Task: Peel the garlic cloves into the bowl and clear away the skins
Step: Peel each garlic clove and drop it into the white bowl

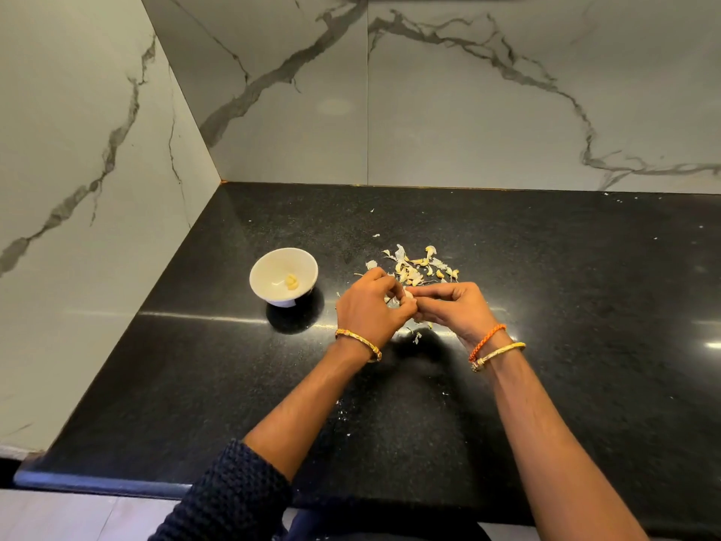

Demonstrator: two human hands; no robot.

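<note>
Both hands are right together over the middle of the black counter (pixel 546 267), fingertips meeting on one garlic clove (pixel 408 294). The left hand (pixel 368 306) comes in from the bowl side with its fingers curled tight, pinching at the clove; the right hand (pixel 452 306) has thumb and fingers curled round it from the other side. Only a small pale, whitish nub of the clove shows between the fingertips, so how much skin it wears is hard to tell.

Just beyond the hands lies the heap of skins (pixel 417 265): thin, papery flakes, cream and yellowish, curled and torn, scattered loosely on the dark stone. A few stray bits sit under the hands and one pale scrap (pixel 416 337) lies just on the near side of them. Tiny white specks dot the counter closer to the person.

To the left, well clear of the hands, stands the white bowl (pixel 269 267), tipped a little in this wide view, with a few peeled cloves (pixel 292 282) in the bottom, smooth and pale yellow, clustered together.

A gold bangle (pixel 359 343) circles the left wrist; an orange cord (pixel 487 341) and another gold bangle (pixel 499 355) ring the right. A dark knitted sleeve (pixel 234 497) is pushed up the left forearm.
</note>
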